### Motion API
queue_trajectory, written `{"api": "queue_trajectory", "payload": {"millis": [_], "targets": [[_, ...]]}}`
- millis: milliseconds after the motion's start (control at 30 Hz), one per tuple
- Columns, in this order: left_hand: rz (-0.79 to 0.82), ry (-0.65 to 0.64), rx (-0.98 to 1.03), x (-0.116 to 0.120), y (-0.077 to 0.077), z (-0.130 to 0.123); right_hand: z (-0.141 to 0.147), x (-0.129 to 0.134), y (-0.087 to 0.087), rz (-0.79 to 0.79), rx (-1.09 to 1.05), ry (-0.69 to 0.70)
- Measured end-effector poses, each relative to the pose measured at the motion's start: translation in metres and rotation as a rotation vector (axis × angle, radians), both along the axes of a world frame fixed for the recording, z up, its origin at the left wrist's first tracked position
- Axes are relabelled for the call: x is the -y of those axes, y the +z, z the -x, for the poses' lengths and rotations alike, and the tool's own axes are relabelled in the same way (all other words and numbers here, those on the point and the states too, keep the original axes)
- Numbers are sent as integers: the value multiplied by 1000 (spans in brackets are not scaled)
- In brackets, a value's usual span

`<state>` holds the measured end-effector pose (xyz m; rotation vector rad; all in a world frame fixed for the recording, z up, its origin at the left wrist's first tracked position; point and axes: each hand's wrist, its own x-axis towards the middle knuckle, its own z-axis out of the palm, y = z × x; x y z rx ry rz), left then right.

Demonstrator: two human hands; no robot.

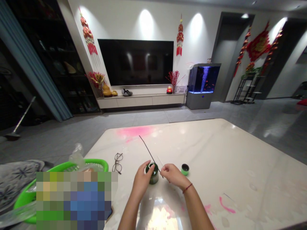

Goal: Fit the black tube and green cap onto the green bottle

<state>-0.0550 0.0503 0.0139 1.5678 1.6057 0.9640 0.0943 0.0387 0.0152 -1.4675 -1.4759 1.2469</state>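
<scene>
A dark green jar [154,178] with a round opening stands on the pale table, and my left hand [143,177] is wrapped round its left side and rim. Just right of the jar, my right hand [171,173] pinches a thin dark stick [148,149] near its lower end. That stick slants up and to the left behind the jar. A short whitish stick [160,161] shows above my right fingers; whether they hold it is unclear. Right of my right hand, a green cap [185,169] with a dark inside rests on the table.
Eyeglasses [117,163] lie on the table [240,159] left of the jar. A green basket [102,162] with plastic bags is at the left, partly pixelated. Pink smears [134,131] mark the tabletop. A thin needle-like piece [228,196] lies at the right front. A television and aquarium stand beyond.
</scene>
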Motion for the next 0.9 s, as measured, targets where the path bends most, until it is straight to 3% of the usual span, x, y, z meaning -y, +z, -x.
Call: {"api": "queue_trajectory", "payload": {"millis": [233, 467, 667, 900], "targets": [[52, 125, 444, -1, 7, 8, -6, 7, -3, 25, -35, 245], [71, 177, 597, 3, 12, 11, -14, 7, -10, 50, -81, 348], [-12, 141, 350, 8, 19, 3, -21, -5, -7, -68, -215, 36], [-360, -85, -228, 22, 22, -16, -21, -9, 6, -199, -451, -138]]}}
